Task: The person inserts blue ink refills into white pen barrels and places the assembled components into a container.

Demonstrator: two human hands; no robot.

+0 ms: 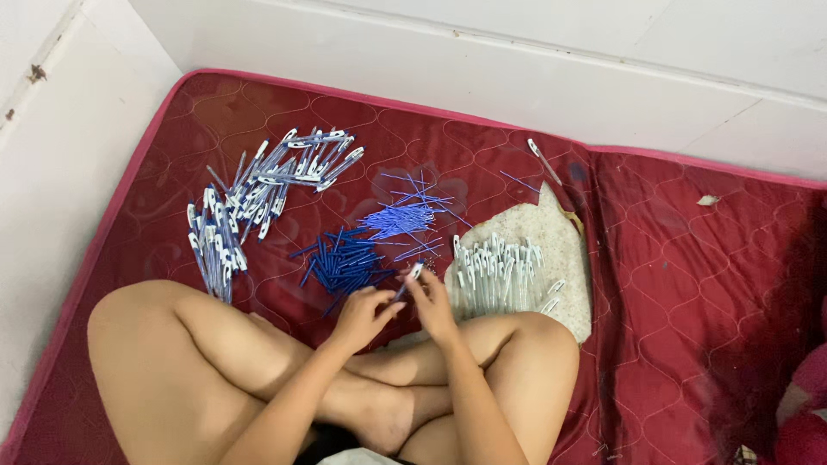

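Red quilted mattress (pixel 689 258) against white wall, covered with sorted heaps: finished pens (pixel 250 198), dark blue barrels (pixel 345 263), thin refills (pixel 401 220), white caps (pixel 498 274), each within easy reach. Left hand (pixel 362 317) and right hand (pixel 433 306) close together, pinching one pen (pixel 408 280).

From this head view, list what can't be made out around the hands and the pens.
- Pen: both hands pinch it; left hand and right hand cover most of it, so its state is unclear.
- Dark blue pile: pieces too small to identify.
- Thin blue refills: blurred, uncountable.
- Far-right mattress corner: in shadow, and the objects there are cut by the frame edge.
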